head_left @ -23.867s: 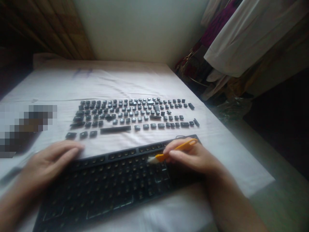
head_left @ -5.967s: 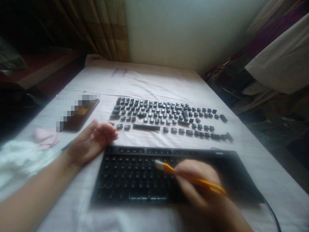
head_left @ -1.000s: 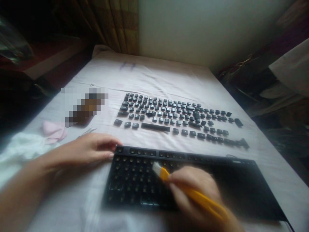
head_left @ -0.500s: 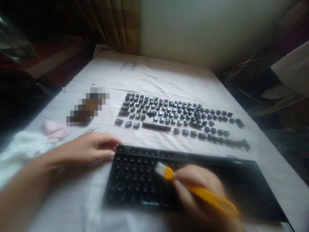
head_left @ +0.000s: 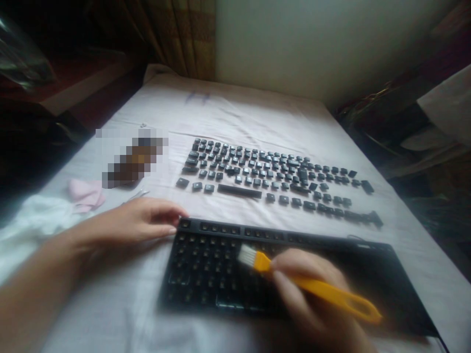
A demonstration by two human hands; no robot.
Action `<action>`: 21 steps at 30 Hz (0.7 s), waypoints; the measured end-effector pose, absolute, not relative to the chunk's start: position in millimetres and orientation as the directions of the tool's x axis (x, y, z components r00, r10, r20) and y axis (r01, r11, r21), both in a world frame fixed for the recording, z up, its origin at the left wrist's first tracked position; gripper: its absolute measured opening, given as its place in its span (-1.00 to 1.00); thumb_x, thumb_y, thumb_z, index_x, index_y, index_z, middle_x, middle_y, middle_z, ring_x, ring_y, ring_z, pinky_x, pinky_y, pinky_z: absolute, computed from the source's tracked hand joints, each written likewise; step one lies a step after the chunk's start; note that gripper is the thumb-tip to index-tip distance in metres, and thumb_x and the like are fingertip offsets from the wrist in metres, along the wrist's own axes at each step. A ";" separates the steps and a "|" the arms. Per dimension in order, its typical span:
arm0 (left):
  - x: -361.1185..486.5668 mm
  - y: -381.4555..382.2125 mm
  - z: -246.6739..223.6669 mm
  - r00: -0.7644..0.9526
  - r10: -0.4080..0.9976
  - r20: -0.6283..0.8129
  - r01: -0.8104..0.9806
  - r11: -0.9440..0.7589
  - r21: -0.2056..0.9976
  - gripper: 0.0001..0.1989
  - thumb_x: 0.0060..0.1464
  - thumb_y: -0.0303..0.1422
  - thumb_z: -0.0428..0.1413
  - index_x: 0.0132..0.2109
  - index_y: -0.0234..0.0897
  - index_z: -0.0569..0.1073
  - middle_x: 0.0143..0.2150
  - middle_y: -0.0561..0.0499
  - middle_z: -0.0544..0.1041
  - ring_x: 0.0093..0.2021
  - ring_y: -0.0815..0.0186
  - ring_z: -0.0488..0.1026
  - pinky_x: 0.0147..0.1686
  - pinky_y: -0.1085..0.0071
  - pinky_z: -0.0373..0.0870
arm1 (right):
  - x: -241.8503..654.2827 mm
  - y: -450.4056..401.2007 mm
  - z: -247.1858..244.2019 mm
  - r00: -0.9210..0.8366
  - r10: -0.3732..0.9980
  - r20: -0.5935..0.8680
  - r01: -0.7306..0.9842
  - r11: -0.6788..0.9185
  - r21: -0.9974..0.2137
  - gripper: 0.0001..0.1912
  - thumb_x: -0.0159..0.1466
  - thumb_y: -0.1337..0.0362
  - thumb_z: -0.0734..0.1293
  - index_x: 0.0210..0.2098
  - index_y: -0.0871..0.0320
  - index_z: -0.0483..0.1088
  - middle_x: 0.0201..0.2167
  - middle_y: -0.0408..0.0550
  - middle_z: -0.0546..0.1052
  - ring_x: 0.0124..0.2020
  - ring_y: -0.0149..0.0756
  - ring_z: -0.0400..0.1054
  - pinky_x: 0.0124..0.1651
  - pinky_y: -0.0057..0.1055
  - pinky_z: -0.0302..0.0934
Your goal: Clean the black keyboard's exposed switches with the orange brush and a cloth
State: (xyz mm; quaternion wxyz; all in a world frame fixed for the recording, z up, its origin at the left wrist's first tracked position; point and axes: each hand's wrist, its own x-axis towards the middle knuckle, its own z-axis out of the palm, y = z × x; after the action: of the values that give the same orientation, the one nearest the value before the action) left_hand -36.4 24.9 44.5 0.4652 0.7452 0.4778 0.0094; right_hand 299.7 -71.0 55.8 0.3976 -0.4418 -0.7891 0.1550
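Observation:
A black keyboard (head_left: 200, 260) with its keycaps off lies flat on the bedsheet, showing rows of bare key stems. My left hand (head_left: 143, 218) is closed on its far left corner, thumb at the side edge and fingers at the top. In my right hand (head_left: 312, 284) is a yellow brush (head_left: 262, 262), gripped by its handle. Its pale bristles point left, over the middle of the key rows; whether they touch is hard to make out. Beyond the keyboard, the loose black keycaps lie in rows, with the long space bar (head_left: 239, 191) in the nearest row.
The sheet (head_left: 235, 117) is pale and wrinkled. To the left are a pink cloth (head_left: 85, 194), a white cloth (head_left: 40, 225), a thin shiny tool (head_left: 136, 196) and a pixelated dark object (head_left: 132, 162). A curtain (head_left: 187, 39) and a wall (head_left: 294, 44) stand behind.
My right hand and the brush have shifted slightly to the right over the keyboard. My left hand stays at the corner. The whole view has moved a little.

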 end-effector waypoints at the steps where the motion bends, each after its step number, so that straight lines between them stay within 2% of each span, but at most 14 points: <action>1: -36.4 24.7 44.5 0.543 0.720 -0.432 0.704 -0.110 0.702 -0.64 0.13 -0.13 0.16 0.05 -0.04 0.59 -0.10 0.05 0.67 -0.13 0.20 0.58 -0.08 0.40 0.50 | 299.8 -70.2 56.7 -0.305 0.816 0.490 0.578 0.568 -0.586 -0.85 0.24 0.46 0.27 -0.36 0.10 0.39 -0.56 -0.22 0.57 -0.61 -0.42 0.48 -0.47 -0.54 0.36; 8: -33.7 26.4 45.0 0.538 0.719 -0.440 0.706 -0.098 0.702 -0.65 0.12 -0.12 0.16 0.04 -0.02 0.60 -0.09 0.06 0.68 -0.12 0.20 0.59 -0.07 0.40 0.50 | 295.4 -66.2 54.5 -0.386 0.772 0.505 0.529 0.634 -0.564 -0.83 0.22 0.48 0.27 -0.43 0.13 0.42 -0.58 -0.20 0.57 -0.63 -0.46 0.45 -0.48 -0.58 0.33; 16: -33.6 25.9 43.9 0.533 0.725 -0.436 0.703 -0.092 0.706 -0.65 0.11 -0.12 0.16 0.03 -0.02 0.60 -0.11 0.07 0.68 -0.13 0.20 0.59 -0.07 0.40 0.51 | 294.9 -70.3 51.8 -0.368 0.779 0.507 0.498 0.626 -0.600 -0.87 0.28 0.43 0.29 -0.37 0.09 0.40 -0.58 -0.22 0.58 -0.62 -0.43 0.47 -0.47 -0.55 0.36; 21: -34.4 25.2 45.1 0.531 0.731 -0.428 0.701 -0.095 0.706 -0.65 0.11 -0.12 0.17 0.02 -0.04 0.60 -0.12 0.06 0.68 -0.13 0.19 0.59 -0.09 0.40 0.51 | 291.7 -70.9 53.8 -0.369 0.779 0.507 0.489 0.626 -0.607 -0.87 0.27 0.43 0.30 -0.39 0.11 0.41 -0.59 -0.25 0.56 -0.63 -0.48 0.45 -0.47 -0.60 0.34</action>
State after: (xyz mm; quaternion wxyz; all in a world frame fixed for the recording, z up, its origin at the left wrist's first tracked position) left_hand -34.4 25.2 45.1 0.4670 0.7399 0.4840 0.0159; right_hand 291.7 -70.9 53.8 0.4017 -0.3927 -0.8074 0.1805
